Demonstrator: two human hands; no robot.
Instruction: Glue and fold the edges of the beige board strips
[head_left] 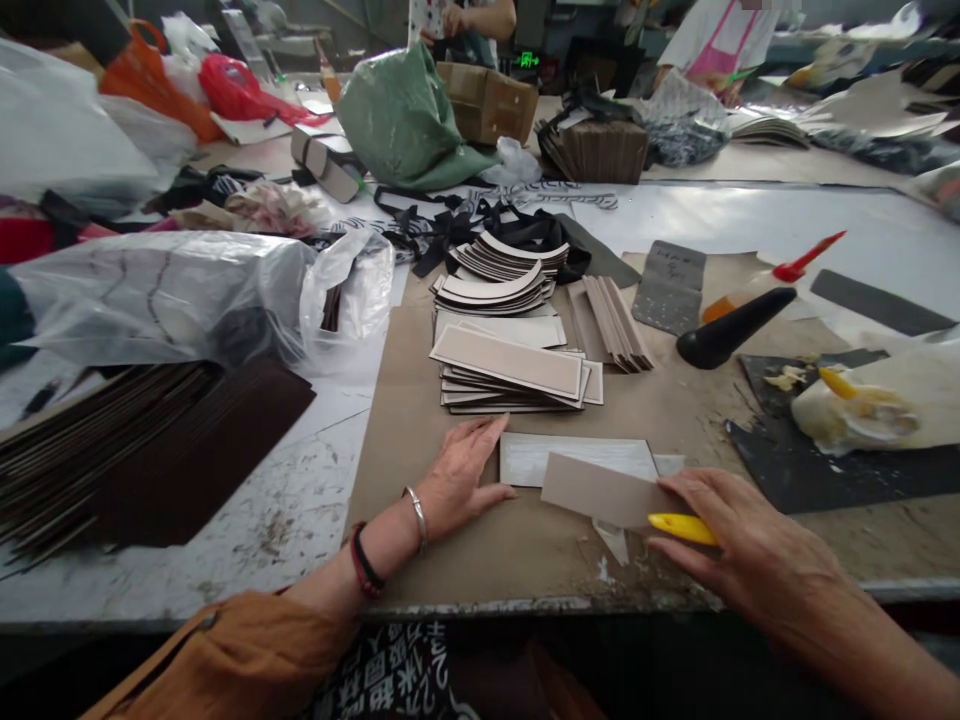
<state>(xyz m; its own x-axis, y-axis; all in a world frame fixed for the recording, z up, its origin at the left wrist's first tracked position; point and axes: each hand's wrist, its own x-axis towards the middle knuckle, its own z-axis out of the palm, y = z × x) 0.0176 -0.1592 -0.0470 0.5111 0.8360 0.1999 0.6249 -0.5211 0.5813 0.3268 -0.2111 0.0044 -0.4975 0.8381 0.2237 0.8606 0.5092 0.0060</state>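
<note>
My left hand (466, 465) rests on the brown work sheet with its fingers stretched out, fingertips and thumb at the left end of a dark-edged strip. The strip's top (577, 455) has a whitish, streaky, wet-looking coat. My right hand (739, 530) is closed on a plain beige cardboard strip (596, 490), which slants over the coated strip's lower right part. A yellow tool (684, 528) also sticks out between the right thumb and fingers; its other end is hidden. Just beyond stands a stack of beige-faced, dark-edged strips (510, 362).
Curved pieces (491, 290) and bare beige strips (615, 325) lie behind the stack. At right are a black cone-shaped tool (735, 328), a red-tipped bottle (810, 257) and a smeared glue container (885, 405). Dark sheets (202, 450) lie at left. Two people are across the table.
</note>
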